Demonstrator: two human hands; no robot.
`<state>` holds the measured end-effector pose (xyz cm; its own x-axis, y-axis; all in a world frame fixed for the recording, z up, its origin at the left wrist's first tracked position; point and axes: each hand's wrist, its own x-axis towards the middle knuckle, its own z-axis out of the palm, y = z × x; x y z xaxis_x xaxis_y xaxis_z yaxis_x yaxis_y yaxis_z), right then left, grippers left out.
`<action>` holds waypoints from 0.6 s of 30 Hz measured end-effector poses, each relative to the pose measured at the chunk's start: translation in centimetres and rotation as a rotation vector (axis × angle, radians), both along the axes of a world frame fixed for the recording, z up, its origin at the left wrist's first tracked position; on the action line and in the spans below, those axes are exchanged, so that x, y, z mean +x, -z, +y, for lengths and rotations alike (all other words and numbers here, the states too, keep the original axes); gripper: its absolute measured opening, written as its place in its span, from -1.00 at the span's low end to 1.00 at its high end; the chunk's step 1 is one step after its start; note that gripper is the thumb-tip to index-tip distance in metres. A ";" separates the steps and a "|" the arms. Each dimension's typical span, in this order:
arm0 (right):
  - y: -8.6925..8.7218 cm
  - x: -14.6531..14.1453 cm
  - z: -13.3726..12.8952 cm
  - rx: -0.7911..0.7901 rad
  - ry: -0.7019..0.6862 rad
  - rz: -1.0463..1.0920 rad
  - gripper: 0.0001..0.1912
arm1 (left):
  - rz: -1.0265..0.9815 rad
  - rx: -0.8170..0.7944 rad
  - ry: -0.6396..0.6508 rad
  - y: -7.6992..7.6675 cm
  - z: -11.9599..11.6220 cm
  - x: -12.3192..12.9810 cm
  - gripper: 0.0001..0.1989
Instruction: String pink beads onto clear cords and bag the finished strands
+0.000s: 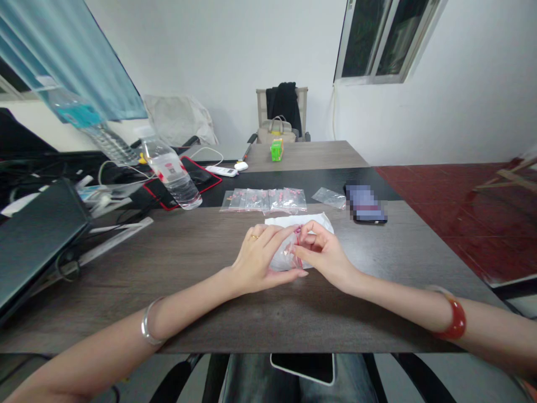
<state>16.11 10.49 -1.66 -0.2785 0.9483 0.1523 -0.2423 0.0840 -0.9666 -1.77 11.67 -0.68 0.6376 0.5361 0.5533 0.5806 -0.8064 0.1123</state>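
A small clear zip bag [286, 256] with a red strip along its mouth is between my hands, above a white sheet [326, 220] on the table. My left hand [257, 254] steadies the bag, its fingertips at the top of the strip and its thumb at the lower end. With bent fingers and thumb, my right hand [325, 254] pinches at the red strip. Tiny pink bits show by the fingertips, too small to make out. Beyond the hands lies a row of clear zip bags [268, 200] with small pink pieces inside.
Right of the row are another clear bag [330, 197] and a phone [366, 204]. Two water bottles [170, 168], a red-edged black device [201, 173] and a laptop [37, 240] stand to the left. Farther back is a green box [277, 150]. Another phone [304, 366] rests on my lap.
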 end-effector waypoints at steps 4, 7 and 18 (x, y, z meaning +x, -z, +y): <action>-0.1 -0.1 0.1 0.055 0.031 0.017 -0.65 | 0.001 0.059 0.013 0.1 -0.1 0.0 -0.24; -0.1 0.0 0.0 0.077 0.021 0.021 -0.73 | -0.003 0.069 -0.006 0.2 0.0 -0.1 -0.19; 0.1 0.2 -0.1 0.105 0.017 -0.069 -0.82 | -0.021 0.076 -0.049 0.2 0.4 -0.2 -0.18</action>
<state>16.30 10.35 -1.80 -0.2758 0.9328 0.2320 -0.1731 0.1892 -0.9666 -1.97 12.11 -0.86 0.5996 0.5220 0.6066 0.6175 -0.7839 0.0642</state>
